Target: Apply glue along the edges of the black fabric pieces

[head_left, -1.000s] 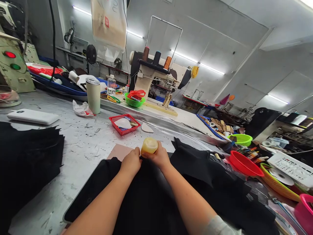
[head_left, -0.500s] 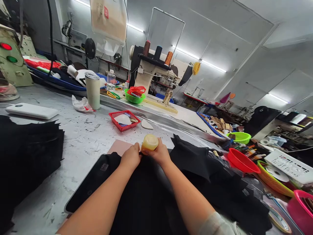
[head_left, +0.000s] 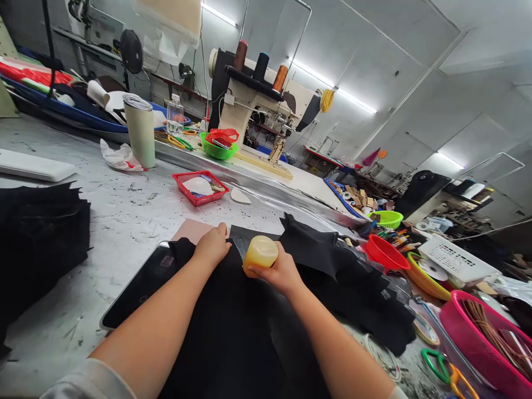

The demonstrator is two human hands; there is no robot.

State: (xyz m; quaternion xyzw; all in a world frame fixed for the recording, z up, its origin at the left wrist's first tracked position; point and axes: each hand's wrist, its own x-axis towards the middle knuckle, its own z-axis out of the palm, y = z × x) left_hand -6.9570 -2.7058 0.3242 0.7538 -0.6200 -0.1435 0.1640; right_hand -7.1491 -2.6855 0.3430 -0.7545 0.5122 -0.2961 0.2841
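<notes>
My right hand [head_left: 283, 271] grips a yellowish, translucent glue bottle [head_left: 262, 250], its rounded base turned up toward me and its lower end hidden. Beside the bottle a shiny wet-looking streak [head_left: 240, 247] runs along the black material. My left hand [head_left: 213, 245] is closed on the upper left edge of the black sheet [head_left: 245, 327], fingertips pinched together. That sheet, which looks like leather or cloth, spreads toward me between my forearms. Under my left forearm lies a dark, glossy phone-shaped slab [head_left: 141, 282]. A pink flat piece [head_left: 192, 229] shows just past my left hand.
Stacked black pieces lie left [head_left: 45, 233] and right [head_left: 328, 260]. Ahead are a red basket [head_left: 199, 199], a tumbler [head_left: 141, 133] and a sewing machine [head_left: 253, 100]. A red bowl [head_left: 384, 252], a pink basin [head_left: 461, 327] and scissors [head_left: 443, 368] stand at right.
The bottle in my right hand has moved right and toward me, away from my left hand. A shiny streak now shows between them. The camera view has shifted.
</notes>
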